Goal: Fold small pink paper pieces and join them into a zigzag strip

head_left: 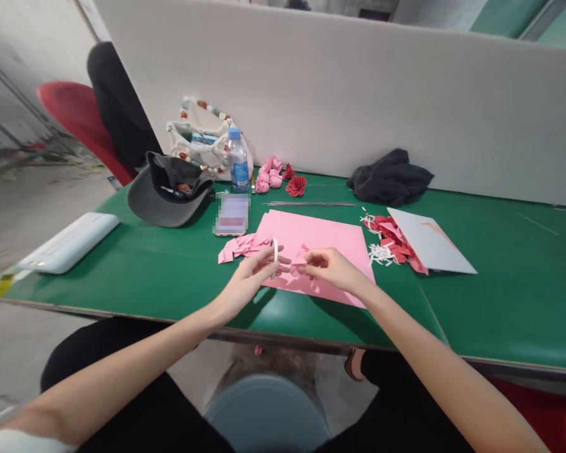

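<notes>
Over the pink paper sheet (332,236), my left hand (255,270) holds a narrow white ring that looks like a tape roll (276,250), with its thumb and fingers around it. Close beside it, my right hand (327,267) pinches a small folded pink paper piece (298,263). The fingertips of both hands almost meet at this piece, and their exact contact is hard to make out. To the left, a pile of folded pink paper pieces (240,246) lies partly on the green table and runs up to the sheet's edge.
Behind the sheet are thin wires (311,204), pink paper flowers (268,175), a red paper flower (296,185), a bottle (239,165) and a phone (231,214). A cap (172,195) sits left. Red and white scraps (389,242) lie right, beside a white board (431,242).
</notes>
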The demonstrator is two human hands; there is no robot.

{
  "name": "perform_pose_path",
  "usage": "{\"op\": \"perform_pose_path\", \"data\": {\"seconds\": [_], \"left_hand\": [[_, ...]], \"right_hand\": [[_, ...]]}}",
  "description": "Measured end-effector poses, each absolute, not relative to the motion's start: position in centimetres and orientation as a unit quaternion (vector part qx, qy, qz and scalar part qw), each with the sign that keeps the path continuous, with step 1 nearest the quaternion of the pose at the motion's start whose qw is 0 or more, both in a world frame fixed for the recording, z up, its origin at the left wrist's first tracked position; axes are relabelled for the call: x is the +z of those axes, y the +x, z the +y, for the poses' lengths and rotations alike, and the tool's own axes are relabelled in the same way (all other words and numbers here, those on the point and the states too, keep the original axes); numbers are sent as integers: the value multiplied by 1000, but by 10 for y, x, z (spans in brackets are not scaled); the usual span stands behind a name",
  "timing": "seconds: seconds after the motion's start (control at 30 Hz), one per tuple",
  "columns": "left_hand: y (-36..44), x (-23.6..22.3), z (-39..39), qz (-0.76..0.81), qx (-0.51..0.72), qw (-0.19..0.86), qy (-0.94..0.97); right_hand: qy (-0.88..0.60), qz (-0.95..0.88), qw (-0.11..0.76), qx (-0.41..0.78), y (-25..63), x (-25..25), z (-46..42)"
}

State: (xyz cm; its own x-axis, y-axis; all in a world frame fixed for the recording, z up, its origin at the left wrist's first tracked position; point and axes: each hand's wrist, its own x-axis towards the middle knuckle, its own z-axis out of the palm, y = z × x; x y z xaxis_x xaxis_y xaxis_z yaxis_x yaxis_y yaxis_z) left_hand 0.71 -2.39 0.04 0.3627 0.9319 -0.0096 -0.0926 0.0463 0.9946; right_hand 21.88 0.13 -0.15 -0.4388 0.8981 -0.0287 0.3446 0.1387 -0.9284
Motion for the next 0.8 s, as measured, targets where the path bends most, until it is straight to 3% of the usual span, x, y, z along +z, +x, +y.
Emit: {"op": "perform_pose_path", "data": {"seconds": [0.23,0.43,0.57,0.8], "left_hand": [[8,-1,-24,392,409,607,558],[9,-1,-26,374,410,615,560],[10,-1,-27,371,401,617,567],[11,1,-29,367,397,618,571]], "right_hand": [[-523,-759,218,322,221,-13,0],[-512,-783,289,202,217,-9,-3],[-413,-813,383,146,204,3,-15],[-339,-854,384,90,193,5,-28]]}}
